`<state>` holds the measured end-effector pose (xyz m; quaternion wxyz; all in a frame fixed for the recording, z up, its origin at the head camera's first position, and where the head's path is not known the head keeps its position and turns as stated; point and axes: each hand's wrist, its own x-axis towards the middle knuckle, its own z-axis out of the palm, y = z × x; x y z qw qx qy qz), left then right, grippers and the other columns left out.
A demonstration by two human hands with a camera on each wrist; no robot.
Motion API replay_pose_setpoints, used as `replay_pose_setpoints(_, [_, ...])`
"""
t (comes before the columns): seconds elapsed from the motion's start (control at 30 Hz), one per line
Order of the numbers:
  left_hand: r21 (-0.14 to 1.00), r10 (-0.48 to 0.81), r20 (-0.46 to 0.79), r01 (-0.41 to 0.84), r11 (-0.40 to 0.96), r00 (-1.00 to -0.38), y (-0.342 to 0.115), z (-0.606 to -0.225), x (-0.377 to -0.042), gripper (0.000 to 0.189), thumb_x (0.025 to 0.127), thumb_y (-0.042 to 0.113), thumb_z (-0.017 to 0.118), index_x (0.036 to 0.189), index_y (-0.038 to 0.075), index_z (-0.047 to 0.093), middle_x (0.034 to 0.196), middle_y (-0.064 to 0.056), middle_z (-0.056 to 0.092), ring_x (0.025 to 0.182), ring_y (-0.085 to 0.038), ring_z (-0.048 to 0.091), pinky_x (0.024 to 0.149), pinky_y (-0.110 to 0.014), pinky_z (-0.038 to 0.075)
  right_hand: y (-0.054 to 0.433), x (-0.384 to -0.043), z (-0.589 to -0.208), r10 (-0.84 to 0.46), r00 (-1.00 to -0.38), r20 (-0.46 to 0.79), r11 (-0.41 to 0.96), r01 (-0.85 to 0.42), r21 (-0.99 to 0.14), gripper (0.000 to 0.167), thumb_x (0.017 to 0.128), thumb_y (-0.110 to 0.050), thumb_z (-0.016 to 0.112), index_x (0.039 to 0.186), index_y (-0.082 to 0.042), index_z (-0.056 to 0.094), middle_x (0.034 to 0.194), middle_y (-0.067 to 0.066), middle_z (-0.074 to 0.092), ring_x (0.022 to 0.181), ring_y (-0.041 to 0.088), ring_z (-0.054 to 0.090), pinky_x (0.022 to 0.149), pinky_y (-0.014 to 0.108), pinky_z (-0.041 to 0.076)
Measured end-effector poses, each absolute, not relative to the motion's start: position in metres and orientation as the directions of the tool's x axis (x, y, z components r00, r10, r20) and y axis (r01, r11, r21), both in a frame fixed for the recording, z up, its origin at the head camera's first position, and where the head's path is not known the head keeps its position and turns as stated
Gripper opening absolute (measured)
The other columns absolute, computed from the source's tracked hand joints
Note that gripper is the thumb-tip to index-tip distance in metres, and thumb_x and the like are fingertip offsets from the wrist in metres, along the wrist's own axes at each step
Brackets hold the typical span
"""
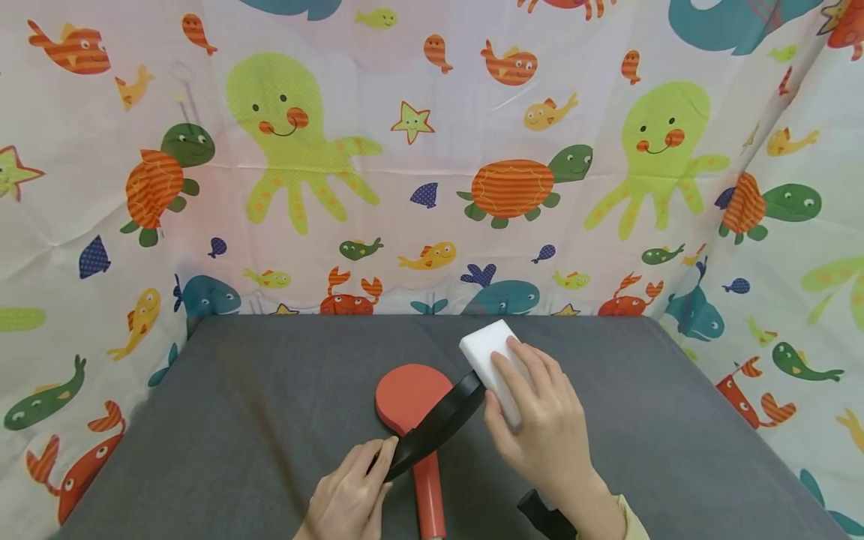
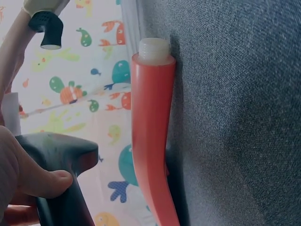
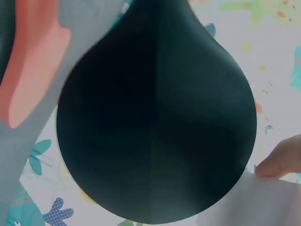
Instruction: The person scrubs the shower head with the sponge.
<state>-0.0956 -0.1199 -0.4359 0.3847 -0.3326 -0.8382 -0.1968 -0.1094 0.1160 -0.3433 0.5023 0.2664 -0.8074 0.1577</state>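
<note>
Black round-headed tool (image 1: 442, 420) held slantwise at lower centre of frame, its handle gripped by left hand (image 1: 351, 491). White block (image 1: 487, 346) grasped between thumb and fingers of right hand (image 1: 543, 412), right of centre, at tool's upper end. Red round-headed object (image 1: 410, 394) laid on grey table (image 1: 270, 390), lower centre, partly hidden by tool.

texts: none legible | labels, brands: none readable | numbers, signs: none readable
</note>
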Motion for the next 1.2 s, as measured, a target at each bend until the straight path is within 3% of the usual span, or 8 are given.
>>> replay_pose_setpoints(0.2, [0.052,0.398,0.781,0.686,0.726,-0.481,-0.12,-0.437,-0.095,0.068,0.04,0.001,0.085,0.105,0.003,0.065,0.091,-0.003,0.058,0.074,-0.012,0.057,0.048,-0.019,0.049,0.095,-0.097,-0.355,-0.411,-0.326,0.851,0.761,-0.637,0.124,0.037,0.092,-0.027,0.043,0.111,-0.003,0.065,0.12,0.018,0.057,0.102,0.038,0.054,0.068,0.05,0.051])
replay_pose_setpoints(0.33, [0.024,0.411,0.785,0.686,0.728,-0.464,-0.121,-0.436,-0.096,0.061,0.044,0.001,0.082,0.103,0.001,0.066,0.091,-0.005,0.058,0.075,-0.012,0.056,0.049,-0.019,0.049,0.075,-0.087,-0.375,-0.58,-0.248,0.776,0.691,-0.654,0.308,0.036,0.097,-0.02,0.036,0.108,-0.006,0.067,0.119,0.015,0.058,0.105,0.034,0.056,0.071,0.039,0.051])
replay_pose_setpoints(0.47, [0.02,0.417,0.781,0.686,0.728,-0.465,-0.121,-0.436,-0.095,0.057,0.046,0.002,0.08,0.101,-0.001,0.066,0.092,-0.005,0.057,0.075,-0.013,0.056,0.05,-0.019,0.049,0.069,-0.087,-0.383,-0.643,-0.163,0.748,0.65,-0.633,0.421,0.038,0.1,-0.014,0.032,0.101,-0.007,0.07,0.117,0.013,0.06,0.105,0.03,0.058,0.07,0.034,0.049])
replay_pose_setpoints(0.57, [0.037,0.407,0.776,0.68,0.733,-0.481,-0.12,-0.436,-0.095,0.06,0.046,0.002,0.082,0.104,0.001,0.065,0.092,-0.005,0.057,0.076,-0.013,0.056,0.05,-0.02,0.05,0.077,-0.092,-0.373,-0.607,-0.165,0.778,0.675,-0.624,0.395,0.036,0.097,-0.014,0.035,0.104,-0.004,0.069,0.119,0.015,0.059,0.106,0.033,0.057,0.07,0.038,0.049])
replay_pose_setpoints(0.77, [0.079,0.393,0.77,0.686,0.723,-0.503,-0.119,-0.437,-0.095,0.067,0.043,0.002,0.086,0.106,0.002,0.064,0.091,-0.004,0.057,0.074,-0.013,0.057,0.048,-0.019,0.049,0.094,-0.103,-0.351,-0.448,-0.246,0.859,0.8,-0.539,0.263,0.036,0.091,-0.016,0.039,0.111,0.0,0.064,0.121,0.02,0.056,0.107,0.043,0.052,0.071,0.051,0.047])
replay_pose_setpoints(0.83, [0.078,0.395,0.771,0.69,0.72,-0.499,-0.119,-0.438,-0.096,0.067,0.043,0.001,0.086,0.106,0.002,0.065,0.091,-0.005,0.057,0.074,-0.013,0.057,0.048,-0.019,0.049,0.093,-0.103,-0.351,-0.433,-0.237,0.87,0.807,-0.532,0.257,0.035,0.091,-0.016,0.039,0.109,0.001,0.065,0.119,0.021,0.057,0.105,0.044,0.052,0.069,0.051,0.047])
replay_pose_setpoints(1.03, [0.047,0.407,0.781,0.694,0.719,-0.474,-0.12,-0.438,-0.096,0.063,0.045,0.001,0.082,0.105,0.001,0.065,0.092,-0.005,0.058,0.075,-0.013,0.057,0.049,-0.018,0.049,0.075,-0.096,-0.376,-0.533,-0.174,0.828,0.731,-0.589,0.346,0.033,0.092,-0.013,0.04,0.105,-0.002,0.067,0.117,0.018,0.06,0.102,0.039,0.056,0.068,0.044,0.048])
replay_pose_setpoints(1.2, [0.084,0.405,0.766,0.703,0.707,-0.499,-0.121,-0.438,-0.095,0.056,0.049,0.0,0.082,0.103,0.0,0.066,0.093,-0.005,0.058,0.076,-0.014,0.056,0.051,-0.019,0.049,0.067,-0.093,-0.391,-0.619,-0.137,0.773,0.667,-0.612,0.425,0.034,0.098,-0.011,0.036,0.102,-0.006,0.069,0.115,0.013,0.061,0.104,0.032,0.058,0.067,0.038,0.048])
